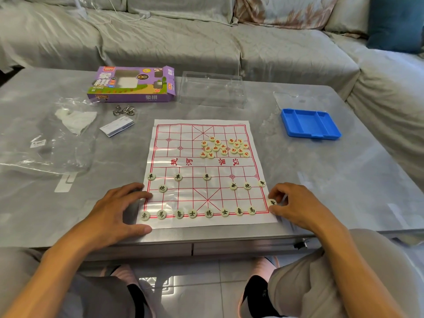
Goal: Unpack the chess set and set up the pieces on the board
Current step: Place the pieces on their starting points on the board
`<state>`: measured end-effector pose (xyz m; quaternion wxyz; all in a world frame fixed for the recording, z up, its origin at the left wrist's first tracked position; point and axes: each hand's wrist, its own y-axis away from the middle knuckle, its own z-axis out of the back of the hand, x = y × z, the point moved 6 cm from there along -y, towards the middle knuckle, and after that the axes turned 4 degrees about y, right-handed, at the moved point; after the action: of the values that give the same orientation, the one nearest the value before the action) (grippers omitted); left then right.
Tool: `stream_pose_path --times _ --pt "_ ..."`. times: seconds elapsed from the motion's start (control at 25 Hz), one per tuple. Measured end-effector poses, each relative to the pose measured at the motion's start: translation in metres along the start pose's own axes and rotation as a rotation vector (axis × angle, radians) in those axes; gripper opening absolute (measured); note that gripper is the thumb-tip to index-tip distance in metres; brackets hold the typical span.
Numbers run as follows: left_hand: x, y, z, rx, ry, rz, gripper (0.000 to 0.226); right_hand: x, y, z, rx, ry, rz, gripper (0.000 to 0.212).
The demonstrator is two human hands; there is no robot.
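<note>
The right hand (296,204), at the lower right of the frame, has its fingers curled and pinches a cream round chess piece with black lettering (272,202) at the right edge of the white paper board with red grid lines (206,193). The left hand (121,208), lower left, lies with its fingers spread and relaxed, the fingertips pressing on the board's left margin and the thumb along its near edge.

A row of black-lettered cream discs (197,213) runs along the board's near line, with more scattered on the ranks above. A heap of red-lettered cream discs (223,148) sits in the upper right part of the board.

On the grey marbled table (321,180), a blue plastic compartment tray (309,125) lies at the right, a purple cardboard game box (133,84) at the upper left with a clear plastic case (213,90) beside it, and a crumpled clear plastic bag (50,134) at the left.
</note>
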<state>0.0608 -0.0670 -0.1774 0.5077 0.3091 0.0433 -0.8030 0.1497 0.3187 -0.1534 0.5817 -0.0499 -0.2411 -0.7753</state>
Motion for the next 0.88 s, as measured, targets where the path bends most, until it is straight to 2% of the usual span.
stream_pose_path --times 0.2,0.36,0.6,0.76,0.88 --pt "0.001 0.0 -0.001 0.01 0.005 0.0 0.069 0.0 0.0 0.0 0.021 -0.005 0.004 0.023" --pt "0.002 0.001 0.0 0.012 0.008 -0.003 0.076 0.002 0.002 0.002 0.006 -0.009 0.028 0.018" --pt "0.002 0.0 0.0 0.007 0.013 -0.009 0.075 0.007 0.005 -0.004 0.062 0.02 0.062 0.022" --pt "0.004 0.0 -0.001 -0.004 0.007 -0.018 0.072 0.012 -0.009 0.007 -0.137 0.023 0.088 0.028" --pt "0.003 -0.001 -0.001 -0.001 0.003 -0.019 0.073 0.016 -0.03 0.004 -0.185 0.081 0.093 0.036"
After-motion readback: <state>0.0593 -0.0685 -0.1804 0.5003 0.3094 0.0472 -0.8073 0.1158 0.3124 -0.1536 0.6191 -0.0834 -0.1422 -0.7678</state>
